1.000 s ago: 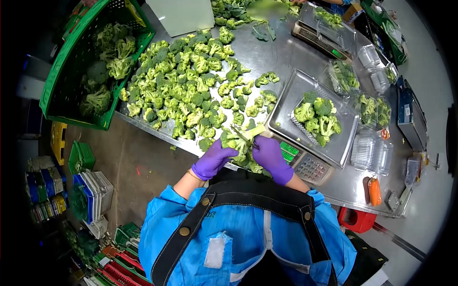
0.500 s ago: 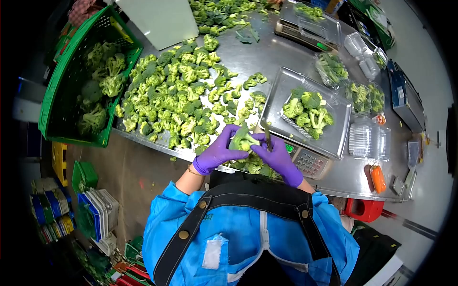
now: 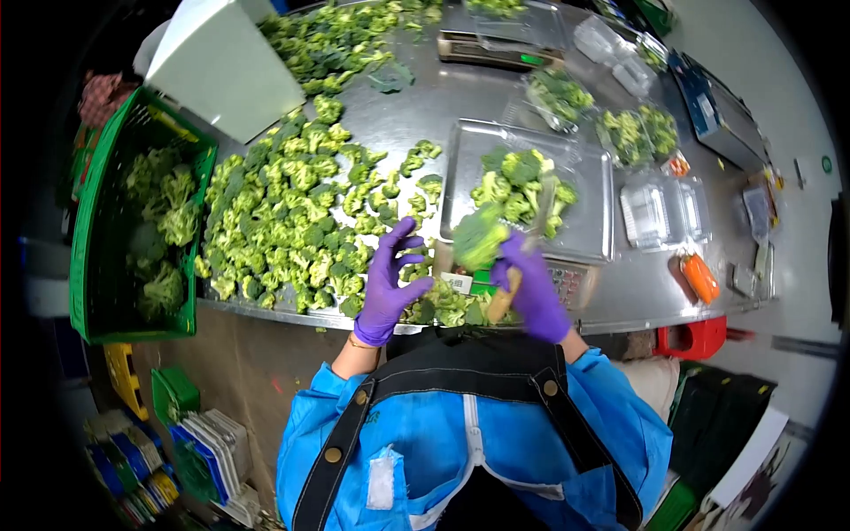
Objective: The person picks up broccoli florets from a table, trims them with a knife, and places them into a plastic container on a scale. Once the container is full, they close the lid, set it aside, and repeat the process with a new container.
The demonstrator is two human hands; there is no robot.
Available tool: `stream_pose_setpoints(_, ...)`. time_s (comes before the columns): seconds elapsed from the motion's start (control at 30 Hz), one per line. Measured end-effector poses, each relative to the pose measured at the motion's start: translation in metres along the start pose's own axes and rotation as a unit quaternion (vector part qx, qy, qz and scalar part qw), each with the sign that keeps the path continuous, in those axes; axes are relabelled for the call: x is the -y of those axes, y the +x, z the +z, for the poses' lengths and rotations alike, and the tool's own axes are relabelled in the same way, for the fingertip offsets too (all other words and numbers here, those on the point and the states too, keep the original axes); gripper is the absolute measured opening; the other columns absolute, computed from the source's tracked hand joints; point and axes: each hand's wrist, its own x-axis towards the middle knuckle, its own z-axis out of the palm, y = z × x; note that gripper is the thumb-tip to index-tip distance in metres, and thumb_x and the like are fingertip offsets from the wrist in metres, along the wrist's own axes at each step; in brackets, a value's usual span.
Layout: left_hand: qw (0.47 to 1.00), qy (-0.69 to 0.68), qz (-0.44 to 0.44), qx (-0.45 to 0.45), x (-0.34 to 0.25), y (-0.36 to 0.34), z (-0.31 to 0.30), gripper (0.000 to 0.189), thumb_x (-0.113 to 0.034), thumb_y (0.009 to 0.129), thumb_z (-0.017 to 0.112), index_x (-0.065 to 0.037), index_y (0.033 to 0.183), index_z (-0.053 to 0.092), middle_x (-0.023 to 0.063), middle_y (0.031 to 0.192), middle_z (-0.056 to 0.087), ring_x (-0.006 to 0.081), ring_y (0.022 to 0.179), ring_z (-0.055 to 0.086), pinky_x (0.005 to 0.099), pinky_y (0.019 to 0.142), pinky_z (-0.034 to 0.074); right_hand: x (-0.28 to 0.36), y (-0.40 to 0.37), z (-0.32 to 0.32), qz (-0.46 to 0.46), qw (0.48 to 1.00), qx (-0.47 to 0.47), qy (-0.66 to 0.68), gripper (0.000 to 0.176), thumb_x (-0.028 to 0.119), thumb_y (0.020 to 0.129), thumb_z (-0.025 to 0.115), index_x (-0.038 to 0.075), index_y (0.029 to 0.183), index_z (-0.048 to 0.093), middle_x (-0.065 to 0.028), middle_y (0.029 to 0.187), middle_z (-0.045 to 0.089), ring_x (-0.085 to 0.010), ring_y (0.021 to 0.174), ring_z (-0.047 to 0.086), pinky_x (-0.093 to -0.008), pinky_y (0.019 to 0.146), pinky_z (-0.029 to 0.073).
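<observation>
Gloved fingers of the right hand (image 3: 537,292) pinch a broccoli floret (image 3: 478,237) above the metal tray's near left corner; a knife (image 3: 503,301) seems tucked into the same grip, so one hand carries both. Parted, the left hand's (image 3: 384,288) fingers hold nothing, beside loose florets (image 3: 301,190). Beyond, the raised rim of the metal tray (image 3: 586,221) surrounds a heap of broccoli (image 3: 521,181), helping contain it.

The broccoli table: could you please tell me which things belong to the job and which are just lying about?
Job in hand, it seems:
- broccoli piece and knife in the right hand
- loose florets
- metal tray

Probably lying about:
- orange item
- red plastic item below the table edge
</observation>
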Motion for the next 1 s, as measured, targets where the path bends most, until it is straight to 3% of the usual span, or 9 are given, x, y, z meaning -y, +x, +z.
stream_pose_setpoints(0.13, 0.998, -0.035, -0.027, -0.038, 0.007, -0.004, -0.003, 0.065, -0.009, 0.074, 0.065, -0.001, 0.132, 0.037, 0.0101, 0.132, 0.041, 0.019, 0.111, 0.047, 0.0303, 0.09, 0.041, 0.044, -0.01, -0.075, -0.2, 0.968, -0.133, 0.073, 0.026, 0.026, 0.083, 0.06, 0.004, 0.095, 0.053, -0.0002, 0.054, 0.049, -0.0098, 0.039, 0.043, -0.0242, 0.04, 0.038)
stream_pose_setpoints(0.17, 0.997, -0.03, -0.027, -0.061, 0.008, -0.005, 0.0, 0.056, -0.009, 0.077, 0.061, 0.0, 0.129, 0.04, 0.0118, 0.126, 0.047, 0.0197, 0.107, 0.051, 0.0309, 0.09, 0.042, 0.059, -0.015, -0.088, -0.246, 0.958, -0.143, 0.02, 0.03, 0.029, 0.086, 0.055, 0.003, 0.1, 0.055, -0.0041, 0.066, 0.056, -0.0095, 0.044, 0.044, -0.0234, 0.044, 0.037)
stream_pose_setpoints(0.27, 0.99, -0.042, -0.066, -0.113, 0.012, -0.005, 0.002, 0.044, -0.006, 0.081, 0.056, 0.002, 0.123, 0.046, 0.0125, 0.119, 0.052, 0.0199, 0.102, 0.054, 0.0302, 0.089, 0.043, 0.074, -0.019, -0.13, -0.216, 0.921, -0.297, -0.132, 0.028, 0.023, 0.081, 0.063, -0.001, 0.096, 0.059, -0.0028, 0.06, 0.054, -0.0073, 0.047, 0.045, -0.0227, 0.045, 0.037)
stream_pose_setpoints(0.37, 0.987, -0.054, -0.061, -0.14, 0.012, -0.005, 0.006, 0.035, -0.002, 0.082, 0.055, 0.003, 0.116, 0.05, 0.0118, 0.113, 0.056, 0.0185, 0.099, 0.056, 0.0289, 0.088, 0.043, 0.066, -0.014, -0.132, -0.204, 0.886, -0.348, -0.231, 0.025, 0.02, 0.081, 0.065, -0.001, 0.093, 0.06, -0.0033, 0.064, 0.057, -0.0077, 0.051, 0.049, -0.0225, 0.051, 0.041)
stream_pose_setpoints(0.53, 0.983, -0.052, -0.056, -0.167, 0.01, -0.008, 0.009, 0.033, -0.005, 0.084, 0.053, 0.004, 0.116, 0.05, 0.0135, 0.112, 0.055, 0.0203, 0.099, 0.057, 0.0294, 0.088, 0.044, 0.056, 0.003, -0.115, -0.234, 0.834, -0.325, -0.378, 0.022, 0.021, 0.079, 0.066, 0.003, 0.091, 0.064, -0.0051, 0.07, 0.062, -0.0109, 0.065, 0.058, -0.0244, 0.06, 0.046)
stream_pose_setpoints(0.6, 0.984, -0.053, -0.046, -0.165, 0.013, -0.008, 0.005, 0.032, -0.006, 0.085, 0.053, 0.004, 0.116, 0.05, 0.0136, 0.111, 0.055, 0.0204, 0.099, 0.057, 0.0298, 0.088, 0.045, 0.06, 0.004, -0.106, -0.164, 0.785, -0.312, -0.509, 0.023, 0.021, 0.08, 0.065, 0.002, 0.094, 0.065, -0.0047, 0.074, 0.062, -0.0102, 0.07, 0.057, -0.0238, 0.064, 0.045)
stream_pose_setpoints(0.73, 0.983, -0.049, -0.035, -0.176, 0.016, -0.009, 0.0, 0.031, -0.007, 0.085, 0.052, 0.004, 0.114, 0.051, 0.0132, 0.11, 0.055, 0.02, 0.097, 0.057, 0.0307, 0.089, 0.045, 0.067, -0.007, -0.106, -0.204, 0.831, -0.337, -0.394, 0.026, 0.025, 0.083, 0.062, 0.003, 0.097, 0.065, -0.0036, 0.074, 0.062, -0.0104, 0.069, 0.056, -0.0251, 0.063, 0.044)
stream_pose_setpoints(0.83, 0.974, -0.081, -0.035, -0.209, 0.015, -0.006, -0.004, 0.027, -0.003, 0.082, 0.054, 0.005, 0.108, 0.054, 0.0122, 0.105, 0.057, 0.0188, 0.094, 0.057, 0.0308, 0.086, 0.045, 0.07, -0.012, -0.121, -0.255, 0.819, -0.352, -0.374, 0.026, 0.024, 0.084, 0.061, 0.004, 0.098, 0.065, -0.0015, 0.073, 0.062, -0.0084, 0.066, 0.055, -0.0226, 0.058, 0.042)
stream_pose_setpoints(1.0, 0.981, -0.053, -0.04, -0.18, 0.016, -0.005, -0.003, 0.029, -0.008, 0.085, 0.052, 0.003, 0.112, 0.052, 0.0123, 0.108, 0.057, 0.0197, 0.095, 0.058, 0.031, 0.088, 0.045, 0.069, -0.021, -0.122, -0.219, 0.839, -0.369, -0.333, 0.023, 0.023, 0.084, 0.061, 0.007, 0.1, 0.065, -0.0004, 0.076, 0.062, -0.0043, 0.057, 0.045, -0.0195, 0.048, 0.035)
